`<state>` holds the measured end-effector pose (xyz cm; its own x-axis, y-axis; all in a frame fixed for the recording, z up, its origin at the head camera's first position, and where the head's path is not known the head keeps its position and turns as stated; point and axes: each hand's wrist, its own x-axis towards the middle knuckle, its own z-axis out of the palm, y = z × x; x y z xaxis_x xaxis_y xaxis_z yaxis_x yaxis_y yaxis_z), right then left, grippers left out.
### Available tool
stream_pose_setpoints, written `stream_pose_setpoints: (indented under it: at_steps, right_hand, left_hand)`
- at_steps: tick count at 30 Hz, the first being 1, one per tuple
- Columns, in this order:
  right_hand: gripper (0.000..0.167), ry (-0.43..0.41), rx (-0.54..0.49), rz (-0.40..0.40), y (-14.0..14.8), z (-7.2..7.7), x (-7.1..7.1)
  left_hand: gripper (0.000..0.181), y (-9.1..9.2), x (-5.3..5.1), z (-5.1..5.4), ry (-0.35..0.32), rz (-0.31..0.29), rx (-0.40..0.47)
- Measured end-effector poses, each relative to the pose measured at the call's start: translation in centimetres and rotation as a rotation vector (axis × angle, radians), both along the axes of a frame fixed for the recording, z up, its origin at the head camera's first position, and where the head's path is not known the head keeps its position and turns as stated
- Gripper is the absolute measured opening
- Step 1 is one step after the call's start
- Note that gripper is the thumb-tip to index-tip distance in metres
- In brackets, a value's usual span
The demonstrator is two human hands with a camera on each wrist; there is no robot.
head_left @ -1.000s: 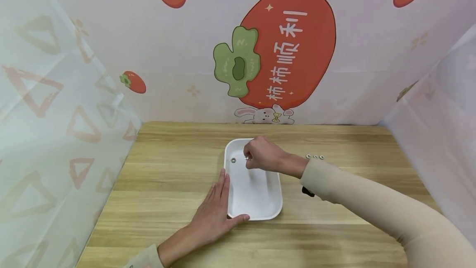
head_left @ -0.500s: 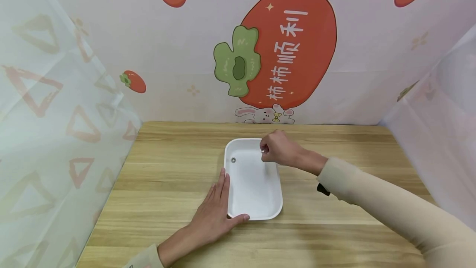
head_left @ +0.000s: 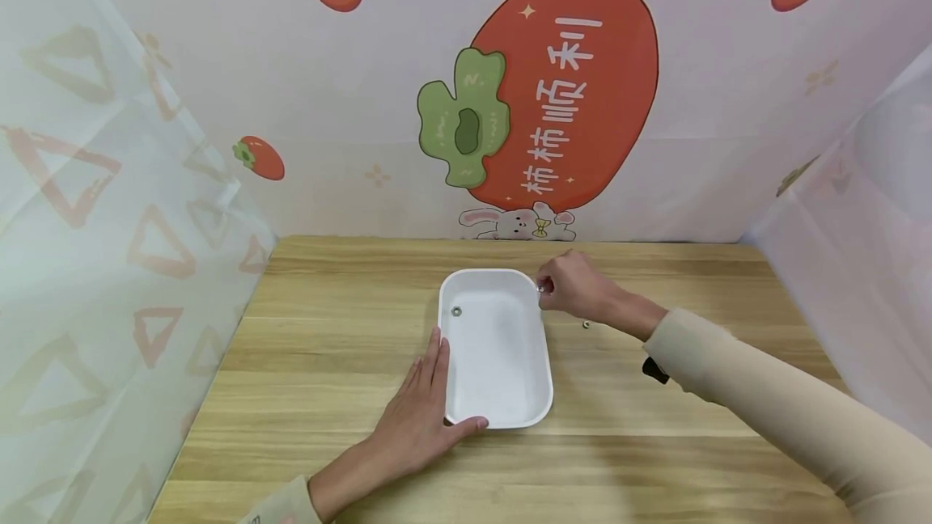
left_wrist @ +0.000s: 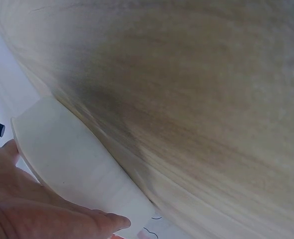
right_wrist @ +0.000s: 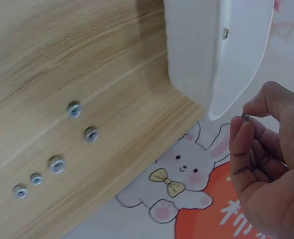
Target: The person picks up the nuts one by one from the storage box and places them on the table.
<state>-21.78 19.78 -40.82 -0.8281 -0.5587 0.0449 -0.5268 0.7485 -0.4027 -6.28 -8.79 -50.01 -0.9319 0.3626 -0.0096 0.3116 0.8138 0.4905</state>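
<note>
A white tray (head_left: 498, 370) lies on the wooden table, with one hex nut (head_left: 456, 311) inside near its far left. My left hand (head_left: 415, 419) rests against the tray's left side, fingers straight and thumb along the near rim. In the left wrist view, that hand (left_wrist: 42, 199) touches the tray's outer wall (left_wrist: 82, 159). My right hand (head_left: 578, 289) is at the tray's far right corner and pinches a small metal nut (right_wrist: 245, 116) between thumb and fingertip, seen best in the right wrist view.
Several loose nuts (right_wrist: 57, 164) lie on the table right of the tray; in the head view the right arm covers most, leaving one nut (head_left: 586, 324) showing. A printed cloth backdrop (head_left: 349, 184) rises behind the table's far edge.
My right hand has moved right, from above the tray's inside to its far right rim, holding the nut throughout. The left hand and the tray stay in place.
</note>
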Motion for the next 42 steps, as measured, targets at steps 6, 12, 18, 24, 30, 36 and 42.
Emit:
stream_pose_setpoints:
  at_steps: [6, 12, 18, 24, 30, 36, 42]
  right_hand:
    - [0.028, 0.002, 0.011, -0.022, 2.0, -0.8, -0.2]
    - [0.019, 0.015, 0.041, -0.063, 3.8, -1.3, -0.1]
    - [0.011, 0.005, 0.065, -0.097, 5.6, -2.2, 0.1]
    - [0.009, 0.002, 0.068, -0.123, 7.4, -3.4, 0.3]
    - [0.016, 0.017, 0.075, -0.144, 8.8, -4.4, 0.7]
    - [0.015, 0.029, 0.081, -0.161, 9.6, -5.0, 1.1]
    - [0.008, 0.019, 0.089, -0.185, 10.1, -6.0, 1.1]
  left_hand:
    - [0.122, 0.0, 0.0, 0.0, 0.006, -0.005, -0.002]
    - [0.122, 0.0, 0.0, 0.0, 0.008, -0.008, -0.001]
    - [0.122, -0.1, 0.0, 0.1, 0.004, -0.007, 0.001]
    - [0.122, -0.1, 0.0, 0.0, -0.004, -0.006, 0.003]
    - [0.122, -0.1, 0.0, 0.0, -0.008, -0.007, -0.001]
    - [0.121, -0.1, 0.1, 0.1, -0.006, -0.007, -0.001]
    - [0.121, -0.1, 0.1, 0.2, -0.008, -0.009, -0.005]
